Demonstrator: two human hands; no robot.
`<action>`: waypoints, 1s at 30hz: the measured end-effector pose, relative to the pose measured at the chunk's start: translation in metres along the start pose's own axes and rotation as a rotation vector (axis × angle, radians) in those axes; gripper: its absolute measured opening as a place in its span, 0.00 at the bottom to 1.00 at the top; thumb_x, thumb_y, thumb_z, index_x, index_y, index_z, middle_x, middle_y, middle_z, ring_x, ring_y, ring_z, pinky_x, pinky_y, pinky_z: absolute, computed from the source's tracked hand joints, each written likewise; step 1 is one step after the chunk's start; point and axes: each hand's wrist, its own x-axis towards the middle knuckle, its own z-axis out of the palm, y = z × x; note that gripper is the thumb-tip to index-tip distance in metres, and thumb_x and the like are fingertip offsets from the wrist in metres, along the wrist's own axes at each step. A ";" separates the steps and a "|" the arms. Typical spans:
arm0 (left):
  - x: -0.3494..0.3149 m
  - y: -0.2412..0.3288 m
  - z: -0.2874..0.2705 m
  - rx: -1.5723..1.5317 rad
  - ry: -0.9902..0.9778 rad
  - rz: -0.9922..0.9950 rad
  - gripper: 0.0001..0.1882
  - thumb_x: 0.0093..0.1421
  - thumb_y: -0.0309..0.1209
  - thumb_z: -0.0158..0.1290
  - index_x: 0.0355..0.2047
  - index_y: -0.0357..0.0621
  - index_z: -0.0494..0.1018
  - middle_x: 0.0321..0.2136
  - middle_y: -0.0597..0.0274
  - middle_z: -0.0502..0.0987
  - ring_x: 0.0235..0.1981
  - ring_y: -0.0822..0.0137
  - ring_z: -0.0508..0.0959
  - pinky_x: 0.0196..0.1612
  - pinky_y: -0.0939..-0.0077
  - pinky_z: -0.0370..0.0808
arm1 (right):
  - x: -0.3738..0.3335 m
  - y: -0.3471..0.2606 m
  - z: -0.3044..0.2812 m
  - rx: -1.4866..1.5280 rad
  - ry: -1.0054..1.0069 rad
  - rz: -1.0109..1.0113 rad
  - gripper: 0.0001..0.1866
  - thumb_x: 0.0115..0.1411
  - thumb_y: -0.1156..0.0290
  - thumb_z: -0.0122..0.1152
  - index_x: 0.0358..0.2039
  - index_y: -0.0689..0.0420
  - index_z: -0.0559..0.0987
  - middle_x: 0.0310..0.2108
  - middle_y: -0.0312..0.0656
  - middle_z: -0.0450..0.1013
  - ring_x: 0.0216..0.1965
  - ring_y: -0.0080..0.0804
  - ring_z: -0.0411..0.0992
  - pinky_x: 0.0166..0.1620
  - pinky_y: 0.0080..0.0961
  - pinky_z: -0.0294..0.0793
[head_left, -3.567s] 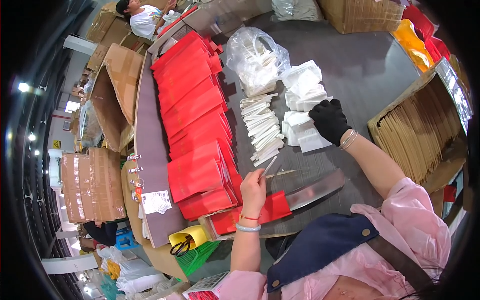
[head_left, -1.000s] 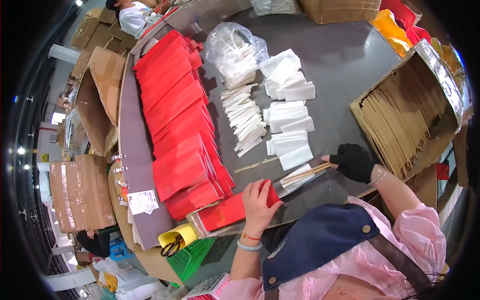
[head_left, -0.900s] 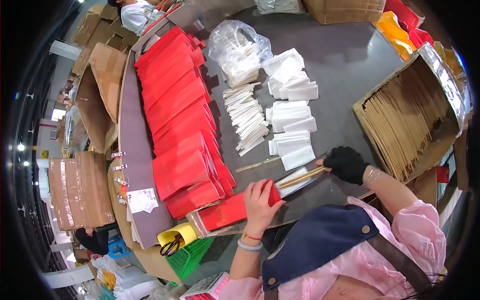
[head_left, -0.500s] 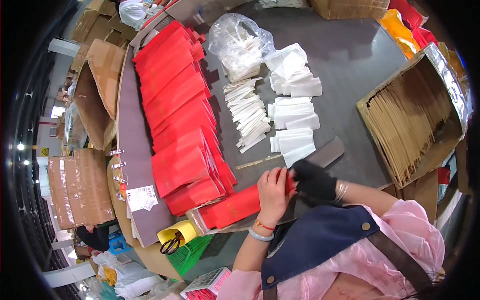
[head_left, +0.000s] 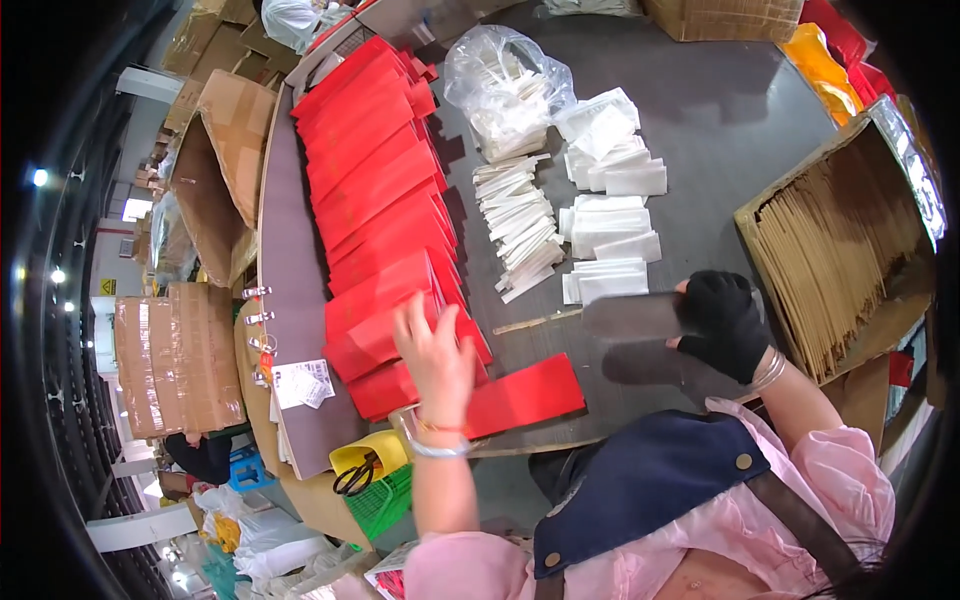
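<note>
My left hand (head_left: 436,365) is open, fingers spread, over the near end of a row of overlapping flat red paper sleeves or bags (head_left: 375,215). Whether its fingertips touch the red paper I cannot tell. One red paper piece (head_left: 530,396) lies flat at the table's near edge, beside my left wrist. In a black fingerless glove, my right hand (head_left: 722,322) grips one end of a dark flat strip with a rounded end (head_left: 630,316). A shadow beneath suggests the strip is lifted off the table. The strip is slightly blurred, and its far end is close to the white packets (head_left: 610,280).
Beyond are bundles of thin white strips (head_left: 518,225) and a clear plastic bag (head_left: 505,90) of more. At right stands an open carton (head_left: 840,255) packed with brown cardboard sheets. A yellow holder (head_left: 385,450) with black-handled scissors (head_left: 355,474) hangs at the near left edge.
My left hand has left the red piece and moved left to the red row, its fingers spreading. My right hand has moved right and up, now with the dark strip that lay on the table.
</note>
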 end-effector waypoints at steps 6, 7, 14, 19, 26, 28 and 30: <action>-0.096 0.080 0.061 -0.219 -0.281 -0.406 0.51 0.41 0.54 0.68 0.61 0.39 0.62 0.60 0.47 0.61 0.64 0.42 0.54 0.64 0.33 0.45 | -0.006 -0.013 0.006 -0.075 -0.092 -0.052 0.32 0.38 0.57 0.76 0.44 0.54 0.74 0.40 0.43 0.71 0.44 0.44 0.70 0.53 0.42 0.62; -0.098 0.079 0.068 -0.274 -0.249 -0.436 0.51 0.42 0.54 0.68 0.61 0.39 0.61 0.60 0.47 0.61 0.64 0.42 0.54 0.64 0.34 0.44 | -0.006 -0.012 0.009 -0.078 -0.099 -0.049 0.32 0.38 0.57 0.76 0.44 0.54 0.74 0.40 0.43 0.71 0.44 0.44 0.70 0.53 0.42 0.62; -0.097 0.071 0.069 -0.411 -0.267 -0.473 0.50 0.44 0.53 0.67 0.61 0.37 0.60 0.62 0.45 0.59 0.66 0.42 0.52 0.65 0.35 0.41 | -0.005 -0.016 0.040 -0.079 -0.236 -0.182 0.33 0.37 0.49 0.73 0.41 0.55 0.75 0.40 0.44 0.70 0.45 0.44 0.69 0.53 0.43 0.61; -0.082 0.074 0.065 -0.330 -0.400 -0.381 0.44 0.48 0.45 0.66 0.60 0.38 0.62 0.61 0.43 0.61 0.64 0.41 0.56 0.66 0.40 0.46 | 0.010 -0.044 0.089 0.001 -0.350 -0.239 0.37 0.43 0.42 0.69 0.47 0.56 0.74 0.46 0.47 0.70 0.50 0.45 0.67 0.55 0.46 0.59; -0.014 0.008 0.115 -0.242 0.002 -0.161 0.13 0.53 0.28 0.60 0.39 0.40 0.76 0.40 0.50 0.74 0.43 0.48 0.72 0.46 0.57 0.70 | -0.010 0.022 0.014 0.136 0.169 0.008 0.29 0.43 0.67 0.73 0.47 0.55 0.75 0.46 0.46 0.72 0.51 0.46 0.69 0.55 0.40 0.65; -0.023 0.011 0.113 -0.281 -0.119 -0.099 0.05 0.53 0.27 0.59 0.31 0.42 0.77 0.30 0.56 0.75 0.34 0.53 0.74 0.38 0.59 0.70 | -0.038 0.068 -0.005 0.138 0.353 0.163 0.26 0.45 0.76 0.70 0.47 0.57 0.75 0.46 0.44 0.73 0.49 0.43 0.71 0.54 0.35 0.69; -0.023 0.017 0.100 -0.308 -0.098 -0.089 0.04 0.53 0.27 0.60 0.29 0.42 0.77 0.27 0.57 0.75 0.32 0.53 0.75 0.36 0.62 0.71 | -0.082 0.135 -0.030 0.031 0.509 0.347 0.17 0.53 0.77 0.65 0.45 0.59 0.75 0.43 0.44 0.74 0.45 0.38 0.73 0.50 0.29 0.72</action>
